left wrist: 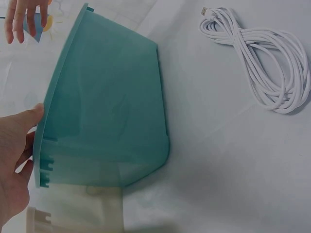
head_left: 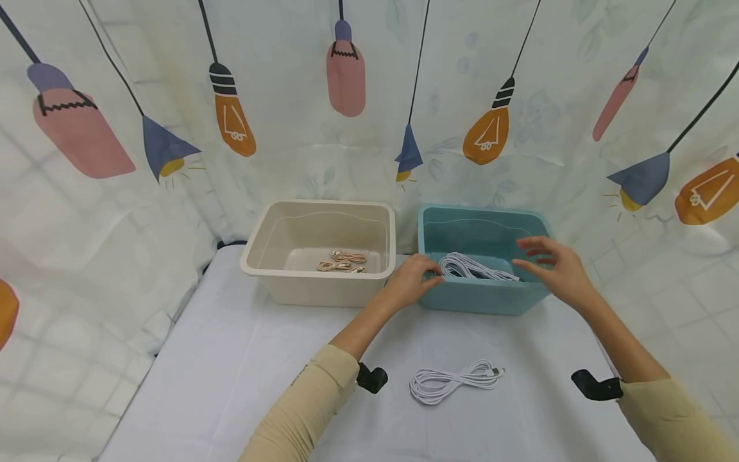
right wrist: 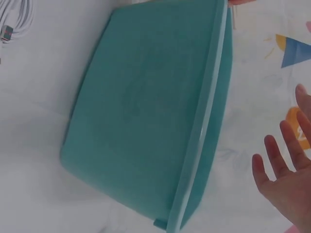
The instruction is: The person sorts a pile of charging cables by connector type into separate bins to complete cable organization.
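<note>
My left hand (head_left: 411,280) grips the front left corner of the teal bin (head_left: 482,298), thumb at the outer edge of the rim and fingers curled over it, as the left wrist view shows. A bundle of white cables (head_left: 473,267) lies inside that bin, against its front wall. Above the bin's right end, my right hand (head_left: 557,269) is spread with bent, parted fingers and holds nothing; in the right wrist view it is apart from the rim. A coiled white USB cable (head_left: 456,381) lies on the table in front of the bin.
To the left of the teal bin stands a beige bin (head_left: 317,287) with small coils of tan cable (head_left: 342,261) in it. Both bins sit at the back of the white-covered table (head_left: 231,385), close to a curtain (head_left: 277,128) printed with lamps.
</note>
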The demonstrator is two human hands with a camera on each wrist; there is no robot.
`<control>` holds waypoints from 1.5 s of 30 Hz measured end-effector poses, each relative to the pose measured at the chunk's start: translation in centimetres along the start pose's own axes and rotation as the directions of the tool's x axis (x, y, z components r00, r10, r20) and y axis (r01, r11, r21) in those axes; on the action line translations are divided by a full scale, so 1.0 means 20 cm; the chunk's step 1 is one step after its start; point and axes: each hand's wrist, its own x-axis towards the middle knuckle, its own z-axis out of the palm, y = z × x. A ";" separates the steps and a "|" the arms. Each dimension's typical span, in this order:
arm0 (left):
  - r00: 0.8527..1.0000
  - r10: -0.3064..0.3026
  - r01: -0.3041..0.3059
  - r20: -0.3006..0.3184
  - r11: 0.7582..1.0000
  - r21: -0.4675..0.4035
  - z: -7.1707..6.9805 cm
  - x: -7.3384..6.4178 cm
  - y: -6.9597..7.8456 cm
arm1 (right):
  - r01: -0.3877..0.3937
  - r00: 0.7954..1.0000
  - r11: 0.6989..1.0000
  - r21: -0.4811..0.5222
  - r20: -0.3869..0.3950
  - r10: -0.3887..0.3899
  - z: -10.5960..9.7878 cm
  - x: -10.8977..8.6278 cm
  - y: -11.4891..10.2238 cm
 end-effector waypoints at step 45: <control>0.999 -0.028 0.028 0.022 1.000 0.015 -0.01 0.00 0.02 | 0.040 0.984 0.997 0.060 0.173 -0.050 0.54 -0.52 0.20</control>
